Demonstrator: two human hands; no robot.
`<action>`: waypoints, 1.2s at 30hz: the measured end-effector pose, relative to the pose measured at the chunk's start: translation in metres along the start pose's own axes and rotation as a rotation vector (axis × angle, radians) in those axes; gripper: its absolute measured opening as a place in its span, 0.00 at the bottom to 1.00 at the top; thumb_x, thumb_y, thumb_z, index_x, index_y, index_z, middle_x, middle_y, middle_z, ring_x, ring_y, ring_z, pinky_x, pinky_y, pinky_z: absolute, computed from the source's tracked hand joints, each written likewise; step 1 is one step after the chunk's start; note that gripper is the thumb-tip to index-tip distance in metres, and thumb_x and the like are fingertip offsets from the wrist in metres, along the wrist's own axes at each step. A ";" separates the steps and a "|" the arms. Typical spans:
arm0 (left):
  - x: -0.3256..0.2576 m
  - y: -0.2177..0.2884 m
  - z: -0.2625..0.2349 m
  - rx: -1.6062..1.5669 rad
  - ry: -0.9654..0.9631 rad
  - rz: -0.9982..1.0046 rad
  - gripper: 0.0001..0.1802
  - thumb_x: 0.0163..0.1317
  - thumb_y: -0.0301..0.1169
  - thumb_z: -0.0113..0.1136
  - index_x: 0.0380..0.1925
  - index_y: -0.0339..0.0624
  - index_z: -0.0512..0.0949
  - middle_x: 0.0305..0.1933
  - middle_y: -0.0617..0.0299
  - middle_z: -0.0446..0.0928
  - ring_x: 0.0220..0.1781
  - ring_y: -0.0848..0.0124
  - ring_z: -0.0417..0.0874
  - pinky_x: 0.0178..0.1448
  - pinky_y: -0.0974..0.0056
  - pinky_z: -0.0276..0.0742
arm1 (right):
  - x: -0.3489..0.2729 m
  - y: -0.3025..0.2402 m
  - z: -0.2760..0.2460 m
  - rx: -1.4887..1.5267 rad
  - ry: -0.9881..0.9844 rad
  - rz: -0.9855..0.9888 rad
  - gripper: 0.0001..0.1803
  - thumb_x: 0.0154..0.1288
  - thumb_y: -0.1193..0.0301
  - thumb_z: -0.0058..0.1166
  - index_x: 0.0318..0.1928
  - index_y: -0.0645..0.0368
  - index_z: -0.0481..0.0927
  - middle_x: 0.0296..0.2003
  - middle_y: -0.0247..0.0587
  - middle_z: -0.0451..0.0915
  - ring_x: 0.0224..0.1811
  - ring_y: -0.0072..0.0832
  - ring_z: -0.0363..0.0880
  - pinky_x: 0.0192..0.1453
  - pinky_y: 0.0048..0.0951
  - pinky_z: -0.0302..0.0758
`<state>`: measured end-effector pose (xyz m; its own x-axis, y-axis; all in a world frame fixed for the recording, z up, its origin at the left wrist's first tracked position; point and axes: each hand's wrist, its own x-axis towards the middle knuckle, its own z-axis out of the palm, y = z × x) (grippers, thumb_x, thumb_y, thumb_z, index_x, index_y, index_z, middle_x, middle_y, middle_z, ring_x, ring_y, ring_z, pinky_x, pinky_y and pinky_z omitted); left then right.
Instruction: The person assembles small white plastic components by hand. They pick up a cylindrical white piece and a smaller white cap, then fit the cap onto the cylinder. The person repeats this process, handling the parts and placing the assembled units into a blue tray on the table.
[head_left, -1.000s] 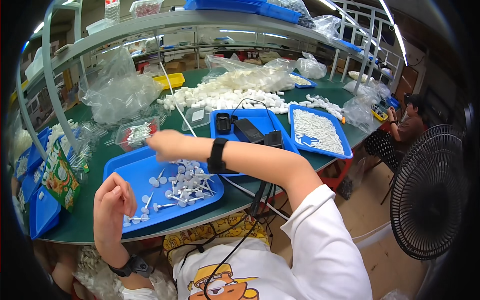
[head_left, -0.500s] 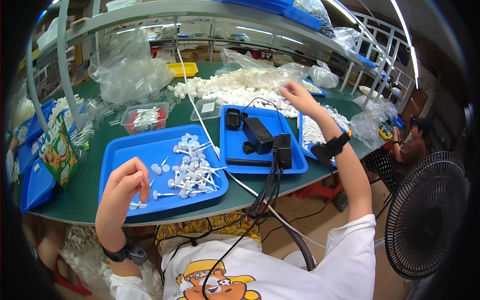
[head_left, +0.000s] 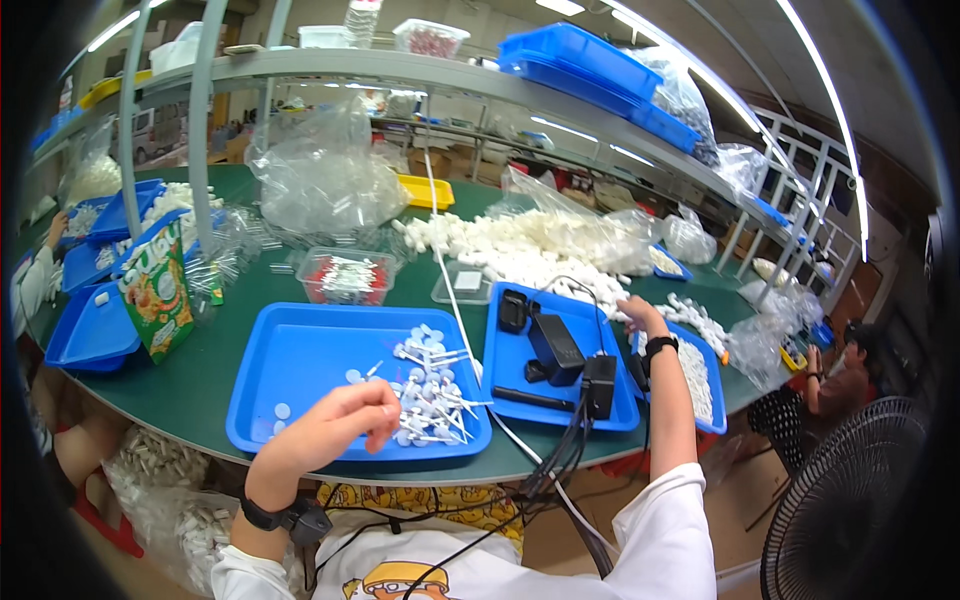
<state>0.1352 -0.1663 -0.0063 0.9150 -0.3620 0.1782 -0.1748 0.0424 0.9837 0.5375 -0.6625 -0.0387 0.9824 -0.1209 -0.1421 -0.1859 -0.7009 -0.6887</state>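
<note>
Left hand [head_left: 345, 425], grip pinched together over blue tray [head_left: 300, 360]; white stick parts [head_left: 430, 395] at its 3 o'clock. Right hand [head_left: 640, 315] reaches the white pieces pile [head_left: 530, 250] at 1 o'clock; grip state indeterminable.

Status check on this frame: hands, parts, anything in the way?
Left hand pinched shut above blue tray. Right hand at white parts pile. Cables between them.

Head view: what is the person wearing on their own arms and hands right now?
Both hands are bare, no gloves. The left hand has a dark band with a small black device at the wrist. The right hand has a black wristband. A white short sleeve covers the right upper arm.
</note>
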 end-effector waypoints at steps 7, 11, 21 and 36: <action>0.000 0.000 -0.001 -0.040 -0.139 -0.049 0.09 0.67 0.31 0.45 0.31 0.39 0.69 0.26 0.68 0.68 0.27 0.79 0.68 0.34 0.74 0.66 | 0.019 0.029 -0.015 0.080 -0.065 -0.014 0.34 0.63 0.56 0.49 0.60 0.69 0.58 0.59 0.52 0.64 0.45 0.48 0.77 0.41 0.47 0.79; 0.002 -0.002 -0.004 -0.046 -0.190 -0.044 0.09 0.67 0.32 0.45 0.30 0.39 0.69 0.27 0.67 0.68 0.28 0.79 0.68 0.35 0.73 0.66 | 0.018 0.020 -0.006 0.128 -0.062 0.029 0.25 0.65 0.58 0.48 0.53 0.66 0.70 0.65 0.52 0.55 0.57 0.48 0.68 0.43 0.46 0.79; 0.004 -0.009 -0.009 -0.043 -0.193 -0.021 0.11 0.68 0.32 0.42 0.30 0.39 0.69 0.26 0.67 0.68 0.27 0.79 0.68 0.33 0.73 0.66 | 0.031 0.027 -0.016 0.179 -0.013 -0.023 0.27 0.65 0.61 0.49 0.55 0.71 0.65 0.62 0.57 0.60 0.61 0.53 0.64 0.56 0.57 0.69; 0.003 -0.008 0.017 -0.129 -0.041 0.151 0.21 0.66 0.33 0.46 0.58 0.37 0.65 0.50 0.58 0.71 0.46 0.74 0.73 0.47 0.69 0.71 | -0.323 -0.148 0.039 0.297 -0.071 -0.938 0.09 0.67 0.68 0.47 0.41 0.62 0.72 0.53 0.42 0.73 0.51 0.23 0.70 0.56 0.29 0.67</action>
<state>0.1338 -0.1833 -0.0140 0.8657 -0.3804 0.3253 -0.2586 0.2167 0.9414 0.2472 -0.4926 0.0811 0.7325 0.4425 0.5173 0.6618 -0.2852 -0.6933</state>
